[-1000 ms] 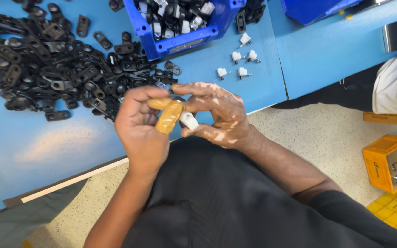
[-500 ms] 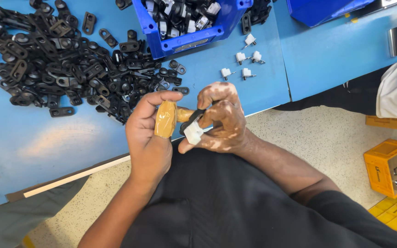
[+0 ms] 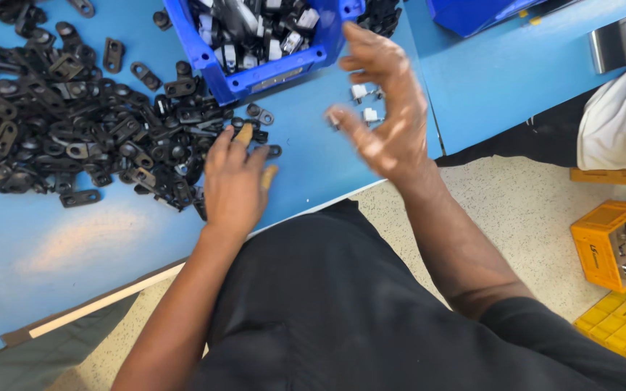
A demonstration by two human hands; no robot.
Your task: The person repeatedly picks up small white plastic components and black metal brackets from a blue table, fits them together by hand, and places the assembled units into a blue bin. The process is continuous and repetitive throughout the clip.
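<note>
Head view, left hand: the left hand (image 3: 235, 185) lies palm down on the blue tabletop (image 3: 88, 246), fingers spread and flat, tips touching the edge of the heap of black flat metal clips (image 3: 74, 137); a tan rounded piece (image 3: 243, 135) shows at the fingers, too hidden to say whether it is held.
Head view, right hand: the right hand (image 3: 389, 116) is raised above the tabletop, blurred, fingers curled open and holding nothing I can see.
Parts: a few small white-and-grey fittings (image 3: 365, 103) lie loose just beside the right hand.
Progress: the blue plastic bin (image 3: 269, 72) already holds many black-and-white assembled pieces, yet the black heap is large, so much seems left.
Surface and room: speckled pale floor (image 3: 530, 210); yellow plastic crates (image 3: 614, 246) at right, another person's white sleeve (image 3: 617, 123) near them.
</note>
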